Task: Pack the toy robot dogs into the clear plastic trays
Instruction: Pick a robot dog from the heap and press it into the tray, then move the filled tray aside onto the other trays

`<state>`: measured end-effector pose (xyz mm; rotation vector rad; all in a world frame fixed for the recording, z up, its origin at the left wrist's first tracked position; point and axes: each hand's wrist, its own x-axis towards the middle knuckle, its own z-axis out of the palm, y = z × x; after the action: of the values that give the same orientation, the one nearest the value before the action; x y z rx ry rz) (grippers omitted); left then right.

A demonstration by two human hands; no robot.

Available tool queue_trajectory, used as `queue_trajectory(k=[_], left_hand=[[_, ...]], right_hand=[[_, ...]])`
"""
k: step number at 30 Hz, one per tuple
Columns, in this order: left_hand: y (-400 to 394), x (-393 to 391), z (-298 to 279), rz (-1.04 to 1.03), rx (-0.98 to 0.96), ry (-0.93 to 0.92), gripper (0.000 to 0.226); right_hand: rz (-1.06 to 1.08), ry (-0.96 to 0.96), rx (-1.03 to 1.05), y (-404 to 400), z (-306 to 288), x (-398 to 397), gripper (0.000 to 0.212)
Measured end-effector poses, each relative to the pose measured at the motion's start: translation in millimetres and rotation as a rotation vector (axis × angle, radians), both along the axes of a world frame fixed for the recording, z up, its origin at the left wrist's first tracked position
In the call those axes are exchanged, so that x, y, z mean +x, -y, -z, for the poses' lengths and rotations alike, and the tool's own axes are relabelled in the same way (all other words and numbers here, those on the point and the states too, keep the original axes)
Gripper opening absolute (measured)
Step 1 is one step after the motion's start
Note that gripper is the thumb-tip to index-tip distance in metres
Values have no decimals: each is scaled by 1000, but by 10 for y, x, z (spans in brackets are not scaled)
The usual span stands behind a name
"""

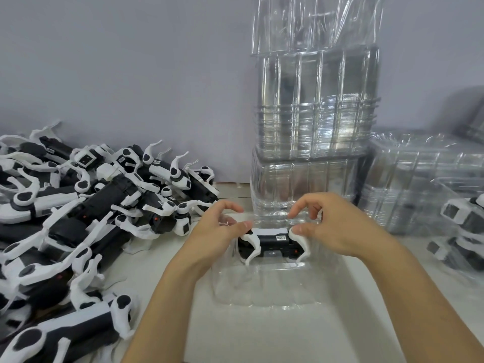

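On the white table [262, 336], both hands hide the toy dog's [272, 243] ends — tray [264, 286] edges faint.

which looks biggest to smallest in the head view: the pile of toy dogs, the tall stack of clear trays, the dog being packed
1. pile of toy dogs, though nearness to the camera enlarges it
2. tall stack of clear trays, close to the pile, so that order is unsure
3. dog being packed, plainly smallest, held by the left hand and right hand
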<state>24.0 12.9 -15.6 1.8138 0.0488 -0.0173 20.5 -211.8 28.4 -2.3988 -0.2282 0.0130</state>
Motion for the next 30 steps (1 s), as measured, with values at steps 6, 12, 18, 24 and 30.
queue_trajectory(k=[6, 12, 18, 24, 30], left_hand=[[23, -35, -155, 37, 386, 198, 27], [195, -124, -336, 269, 593, 315, 19], [258, -233, -426, 394, 778, 163, 72], [269, -270, -428, 431, 862, 110, 70], [306, -250, -370, 413, 891, 100, 73]], right_hand=[[37, -28, -23, -22, 11, 12, 15], [4, -17, -29, -5, 20, 30, 13], [-14, -6, -19, 26, 44, 46, 13], [-27, 5, -19, 35, 47, 53, 12], [-38, 17, -31, 46, 50, 51, 12]])
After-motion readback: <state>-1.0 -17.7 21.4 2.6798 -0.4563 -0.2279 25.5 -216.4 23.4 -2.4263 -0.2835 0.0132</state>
